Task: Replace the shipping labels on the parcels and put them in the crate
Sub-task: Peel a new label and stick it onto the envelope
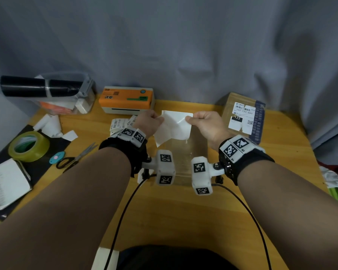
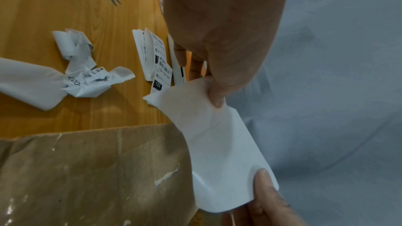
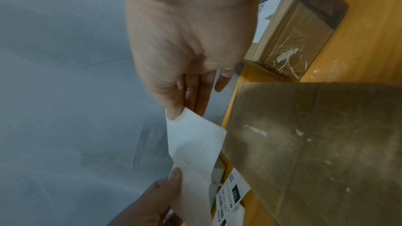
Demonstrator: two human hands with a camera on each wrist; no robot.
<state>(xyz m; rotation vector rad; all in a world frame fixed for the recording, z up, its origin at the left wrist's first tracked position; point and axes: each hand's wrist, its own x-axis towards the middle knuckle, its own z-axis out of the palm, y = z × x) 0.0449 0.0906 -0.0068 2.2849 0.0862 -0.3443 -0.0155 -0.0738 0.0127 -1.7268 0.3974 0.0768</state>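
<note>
Both hands hold a white blank-sided label sheet [image 1: 174, 127] in the air over a brown taped parcel [image 1: 191, 152] with a bare top. My left hand [image 1: 161, 118] pinches the sheet's upper left corner, my right hand [image 1: 188, 119] its upper right corner. A loose flap of the sheet hangs down at lower left. In the left wrist view the left hand [image 2: 215, 99] pinches the sheet [image 2: 217, 143] above the parcel [image 2: 87, 169]. In the right wrist view the right hand [image 3: 174, 114] grips the sheet [image 3: 193, 143]. A second parcel [image 1: 244, 115] with a torn printed label stands at the right.
An orange label printer [image 1: 127, 100] sits at the back, a stack of printed labels [image 1: 121, 123] before it. Crumpled old labels [image 2: 87, 75] lie left of it. A tape roll [image 1: 27, 147], scissors [image 1: 76, 158], a notebook [image 1: 6, 184] and a clear bin [image 1: 66, 92] fill the left side.
</note>
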